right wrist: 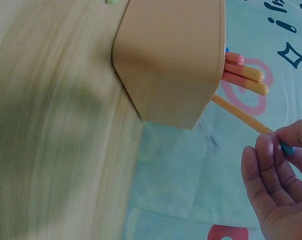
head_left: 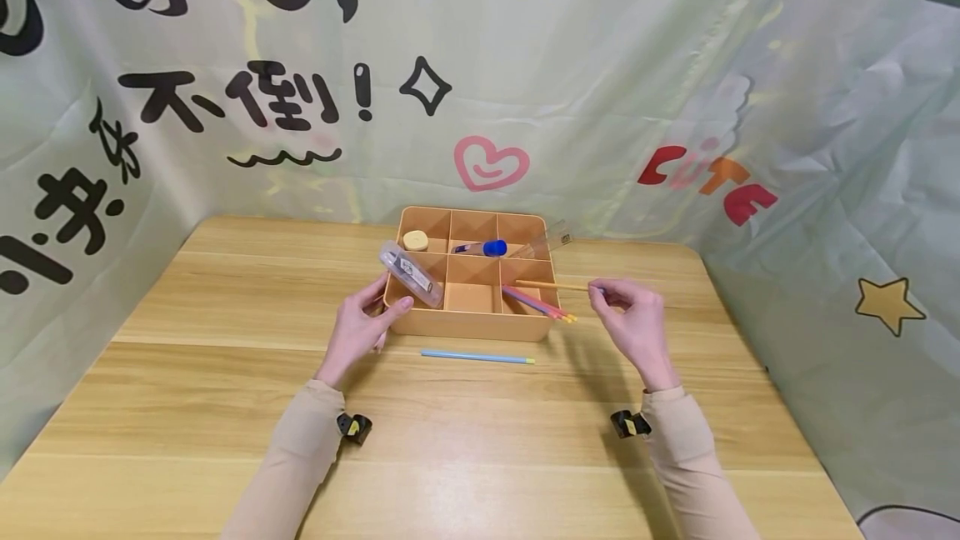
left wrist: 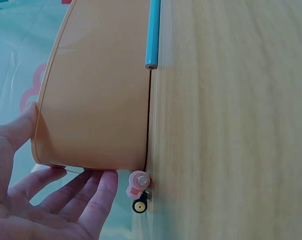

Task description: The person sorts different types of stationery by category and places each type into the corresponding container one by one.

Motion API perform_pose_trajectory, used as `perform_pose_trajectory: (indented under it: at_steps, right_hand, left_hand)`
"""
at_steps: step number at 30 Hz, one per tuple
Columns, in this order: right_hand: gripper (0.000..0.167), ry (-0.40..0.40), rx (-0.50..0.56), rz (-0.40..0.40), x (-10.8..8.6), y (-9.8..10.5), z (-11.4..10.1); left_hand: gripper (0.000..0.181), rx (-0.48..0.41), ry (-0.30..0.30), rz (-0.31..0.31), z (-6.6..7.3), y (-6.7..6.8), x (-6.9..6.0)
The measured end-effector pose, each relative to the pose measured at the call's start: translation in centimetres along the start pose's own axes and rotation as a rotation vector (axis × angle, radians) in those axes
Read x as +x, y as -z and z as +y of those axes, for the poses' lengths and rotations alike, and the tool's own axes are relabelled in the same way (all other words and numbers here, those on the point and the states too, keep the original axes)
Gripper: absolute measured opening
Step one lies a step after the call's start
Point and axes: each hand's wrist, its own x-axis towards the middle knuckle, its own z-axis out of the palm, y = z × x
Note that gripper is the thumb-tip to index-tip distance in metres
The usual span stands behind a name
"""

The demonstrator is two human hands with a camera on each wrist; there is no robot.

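A tan organizer box (head_left: 471, 325) with several compartments stands on the table. At its front left corner my left hand (head_left: 360, 323) grips it, thumb on the front rim and fingers against the side wall. My right hand (head_left: 632, 322) pinches the end of a yellow pencil (head_left: 551, 285), which slants into the front right compartment; its blue tip end shows at my fingertips in the right wrist view. Several pink-and-yellow pencils (right wrist: 246, 80) lean over the rim of that same compartment. A blue pencil (head_left: 477, 356) lies on the table before the box.
Inside the box are a clear case (head_left: 411, 273), a round beige item (head_left: 416, 240), a blue-capped tube (head_left: 483, 248) and a clear ruler (head_left: 551, 238). Beyond the box's left side sits a small pink-and-black object (left wrist: 138, 186). A printed cloth (head_left: 570, 90) hangs behind the table.
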Motion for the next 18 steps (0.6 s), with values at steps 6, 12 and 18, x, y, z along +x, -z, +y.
perform_pose_trajectory:
  at_steps: [6,12,18]
  right_hand:
    - [0.01,0.041,-0.027,-0.007,-0.25,-0.48,0.33]
    - [0.009,0.06,-0.031,-0.018,-0.63,-0.81,0.35]
    - [0.01,0.067,-0.023,-0.03,-0.94,-1.04,0.52]
  left_hand:
    - [0.072,-0.006,-0.007,0.006,0.01,-0.01,0.03]
    - [0.072,-0.011,-0.012,0.005,0.05,-0.03,0.03]
    - [0.072,-0.01,-0.018,0.003,0.1,-0.01,-0.02]
